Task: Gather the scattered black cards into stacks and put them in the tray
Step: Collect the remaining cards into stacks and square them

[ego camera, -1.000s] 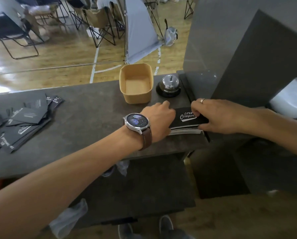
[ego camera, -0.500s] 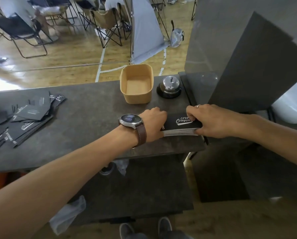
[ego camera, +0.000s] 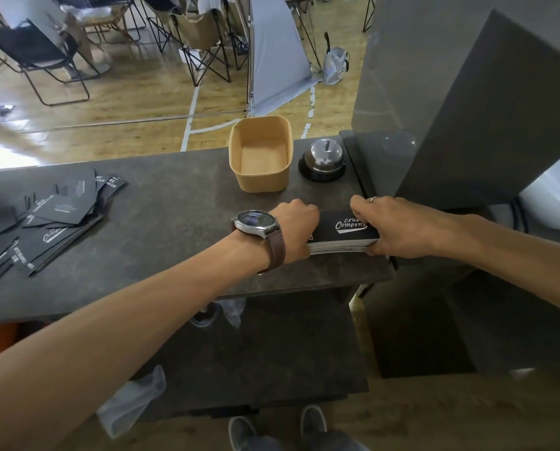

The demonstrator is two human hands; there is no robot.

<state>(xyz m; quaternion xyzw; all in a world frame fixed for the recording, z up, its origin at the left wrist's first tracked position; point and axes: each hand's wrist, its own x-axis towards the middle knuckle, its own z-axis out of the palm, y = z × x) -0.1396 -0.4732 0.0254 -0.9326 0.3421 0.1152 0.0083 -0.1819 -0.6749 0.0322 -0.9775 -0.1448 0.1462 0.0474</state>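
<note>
Dark stone counter (ego camera: 161, 203) carries everything. Since a second ago both hands have pressed closer, so the stack (ego camera: 343, 234) looks squared and ready for the tray (ego camera: 260, 154). Left hand (ego camera: 296, 224) and right hand (ego camera: 399, 226) hold it between their fingers; it is black with white lettering. Loose cards (ego camera: 44, 219) lie far left of the fingers.

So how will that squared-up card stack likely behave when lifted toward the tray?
The card stack probably lifts as one fairly stiff block while both hands press its ends. Its thin loose layers may slide or fan if grip slackens. Looks modestly heavy.
</note>
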